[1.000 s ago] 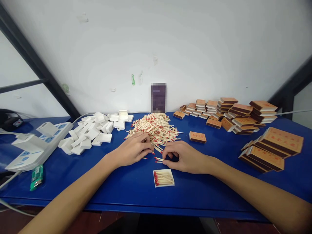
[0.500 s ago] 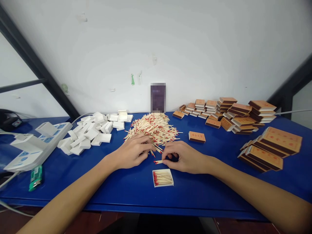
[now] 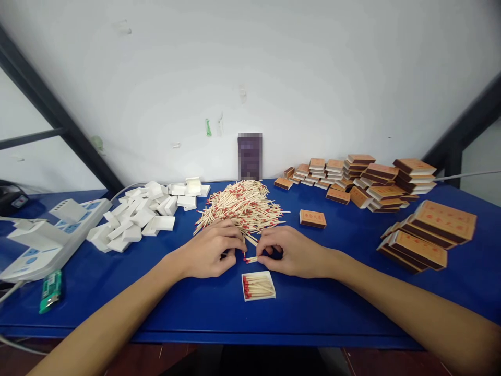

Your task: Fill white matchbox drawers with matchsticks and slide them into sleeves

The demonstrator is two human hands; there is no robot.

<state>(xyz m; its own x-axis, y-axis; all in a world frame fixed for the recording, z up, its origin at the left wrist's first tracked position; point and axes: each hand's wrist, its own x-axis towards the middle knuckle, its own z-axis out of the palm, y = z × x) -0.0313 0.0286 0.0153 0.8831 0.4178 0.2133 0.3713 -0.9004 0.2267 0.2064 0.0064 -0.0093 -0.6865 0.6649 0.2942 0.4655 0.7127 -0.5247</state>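
L hand (image 3: 211,249) now nearer tray (image 3: 273,285), grip apart; R hand (image 3: 288,251), beyond tray, clamped on few matches (image 3: 251,259). Prob still gathering, bunch un-trayed.

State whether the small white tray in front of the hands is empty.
Not empty: the white tray lies open side up, with red-headed matches spread inside; whether it is full, I cannot tell.

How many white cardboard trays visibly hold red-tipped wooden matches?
1 tray, on the blue table, nearer the camera than left hand and right hand. Insides of many heaped white trays and orange matchboxes are hidden.
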